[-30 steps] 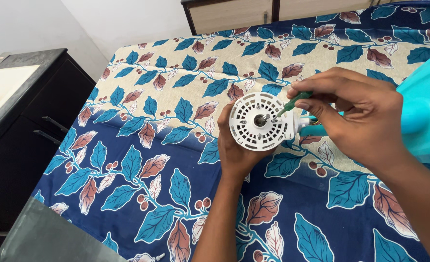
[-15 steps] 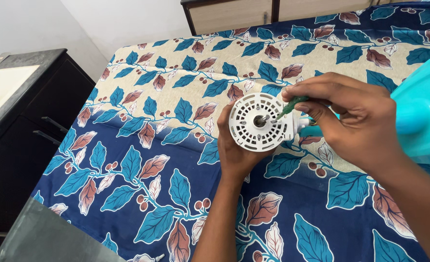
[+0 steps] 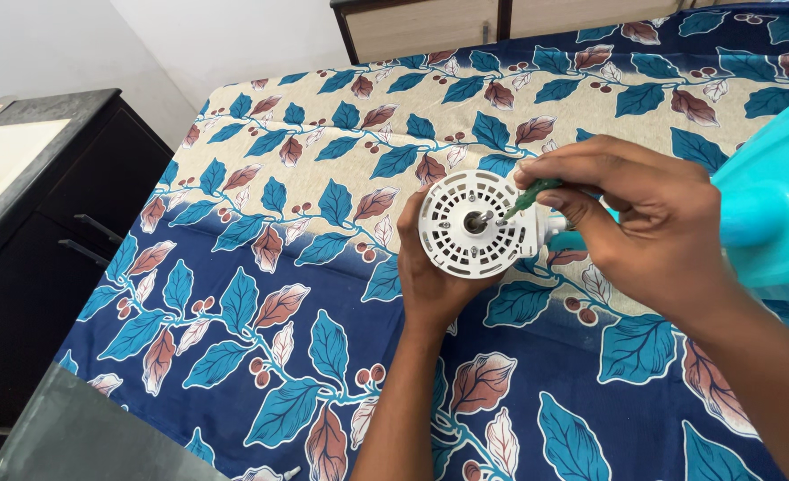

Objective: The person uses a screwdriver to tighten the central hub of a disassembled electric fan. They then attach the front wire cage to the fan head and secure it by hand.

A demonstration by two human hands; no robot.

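Centrally: white round vented motor housing [image 3: 476,224], face up to camera, held above leaf-print bedsheet [image 3: 261,294]. Gripped from below and behind by left hand [image 3: 430,276], fingers curled around rim. Green-handled screwdriver [image 3: 530,195] pinched in right hand [image 3: 653,223], tip touching housing face near metal shaft. Turquoise plastic body [image 3: 768,214] just right; black cabinet [image 3: 47,232] far left.

Both forearms show bare, apparently sleeveless, left hand [image 3: 430,276] and right hand [image 3: 653,232] ungloved.
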